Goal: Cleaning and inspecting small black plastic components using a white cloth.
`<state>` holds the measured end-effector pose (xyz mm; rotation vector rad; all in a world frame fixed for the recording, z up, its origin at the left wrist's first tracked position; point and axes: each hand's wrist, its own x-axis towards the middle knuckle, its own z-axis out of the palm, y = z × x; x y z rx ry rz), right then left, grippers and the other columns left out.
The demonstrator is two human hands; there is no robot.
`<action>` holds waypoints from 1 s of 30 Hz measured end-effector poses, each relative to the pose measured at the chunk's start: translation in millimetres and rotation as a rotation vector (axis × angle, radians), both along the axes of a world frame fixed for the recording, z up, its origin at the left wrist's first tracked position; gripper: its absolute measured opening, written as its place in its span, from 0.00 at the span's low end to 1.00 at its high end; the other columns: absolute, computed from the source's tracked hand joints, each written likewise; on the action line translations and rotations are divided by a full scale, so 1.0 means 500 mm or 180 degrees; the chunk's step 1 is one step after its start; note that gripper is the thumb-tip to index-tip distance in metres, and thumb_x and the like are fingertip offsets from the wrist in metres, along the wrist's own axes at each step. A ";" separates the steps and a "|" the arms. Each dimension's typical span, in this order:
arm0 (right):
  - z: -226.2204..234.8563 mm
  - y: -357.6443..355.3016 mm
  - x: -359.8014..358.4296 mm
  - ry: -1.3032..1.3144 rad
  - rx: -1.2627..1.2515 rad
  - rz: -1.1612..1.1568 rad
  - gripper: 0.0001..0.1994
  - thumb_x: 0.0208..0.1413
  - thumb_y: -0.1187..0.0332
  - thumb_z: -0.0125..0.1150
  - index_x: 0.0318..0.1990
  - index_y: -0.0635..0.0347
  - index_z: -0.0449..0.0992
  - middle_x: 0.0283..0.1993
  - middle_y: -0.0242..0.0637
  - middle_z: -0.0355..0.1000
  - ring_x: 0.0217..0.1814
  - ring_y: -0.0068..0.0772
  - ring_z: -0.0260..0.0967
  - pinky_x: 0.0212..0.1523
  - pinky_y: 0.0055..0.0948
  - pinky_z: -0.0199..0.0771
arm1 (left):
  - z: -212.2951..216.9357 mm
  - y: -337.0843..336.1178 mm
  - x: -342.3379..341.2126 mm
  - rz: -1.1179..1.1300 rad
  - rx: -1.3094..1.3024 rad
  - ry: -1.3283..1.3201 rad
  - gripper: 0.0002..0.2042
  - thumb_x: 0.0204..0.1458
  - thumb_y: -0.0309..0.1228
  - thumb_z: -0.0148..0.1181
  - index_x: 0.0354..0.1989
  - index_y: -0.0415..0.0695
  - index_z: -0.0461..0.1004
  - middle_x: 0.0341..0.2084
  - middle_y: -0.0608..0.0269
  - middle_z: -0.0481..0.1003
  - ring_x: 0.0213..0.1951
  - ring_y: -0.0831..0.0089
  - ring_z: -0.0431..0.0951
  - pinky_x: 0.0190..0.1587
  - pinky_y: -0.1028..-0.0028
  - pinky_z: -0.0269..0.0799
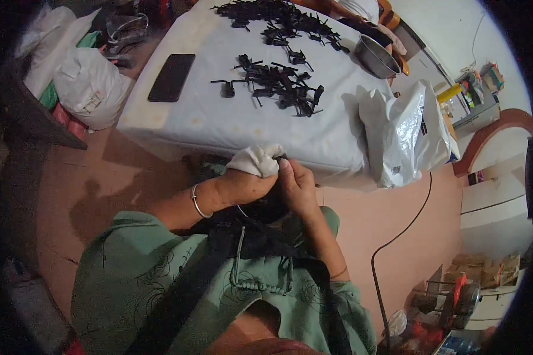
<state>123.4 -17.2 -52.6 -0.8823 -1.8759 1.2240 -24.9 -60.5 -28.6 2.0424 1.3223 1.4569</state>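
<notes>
My left hand [246,184], with a bracelet at its wrist, is closed near the table's front edge. White cloth [253,161] covers its fingers; whether it is a glove or a rag I cannot tell. Against it, my right hand [298,184] is closed in a pinch, thumb on top. A small black part [282,158] shows between the fingertips of both hands, mostly hidden. Beyond them, a pile of similar small black parts with thin prongs [281,83] lies on the white-covered table [219,121]. A larger heap of them [278,18] spreads farther back.
A dark phone [172,77] lies on the table's left side. At the right stand a grey metal bowl [377,57] and a shiny white plastic bag [400,133]. A stuffed white sack [92,86] sits at the left. A black cable [391,241] crosses the floor.
</notes>
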 end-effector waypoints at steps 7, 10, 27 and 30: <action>0.008 -0.007 -0.016 0.0264 -0.0421 -0.0105 0.13 0.59 0.63 0.44 0.29 0.62 0.69 0.22 0.21 0.60 0.24 0.12 0.51 0.23 0.15 0.54 | -0.020 0.002 0.003 0.0229 -0.0268 -0.0402 0.12 0.45 0.26 0.54 0.39 0.37 0.67 0.28 0.55 0.71 0.31 0.63 0.72 0.34 0.70 0.68; 0.012 0.007 0.009 0.0249 -0.0581 -0.0195 0.12 0.56 0.65 0.49 0.31 0.67 0.70 0.25 0.33 0.68 0.29 0.18 0.58 0.31 0.22 0.63 | -0.022 0.018 0.001 0.0249 0.0012 -0.0600 0.12 0.46 0.29 0.52 0.38 0.37 0.65 0.26 0.52 0.70 0.29 0.59 0.72 0.35 0.68 0.68; 0.050 -0.002 0.054 0.0072 0.0372 0.0078 0.04 0.48 0.74 0.58 0.29 0.65 0.72 0.23 0.34 0.68 0.24 0.23 0.63 0.26 0.21 0.63 | -0.026 0.010 -0.013 -0.0942 -0.2264 -0.3346 0.04 0.50 0.25 0.46 0.30 0.40 0.68 0.23 0.66 0.68 0.24 0.81 0.68 0.24 0.77 0.64; 0.062 -0.009 0.050 -0.0450 0.1045 0.0354 0.05 0.47 0.73 0.58 0.29 0.65 0.72 0.24 0.37 0.69 0.24 0.27 0.65 0.27 0.24 0.65 | -0.058 0.013 -0.025 -0.1157 -0.1800 -0.2297 0.11 0.52 0.26 0.43 0.43 0.43 0.66 0.27 0.68 0.70 0.27 0.82 0.68 0.25 0.80 0.64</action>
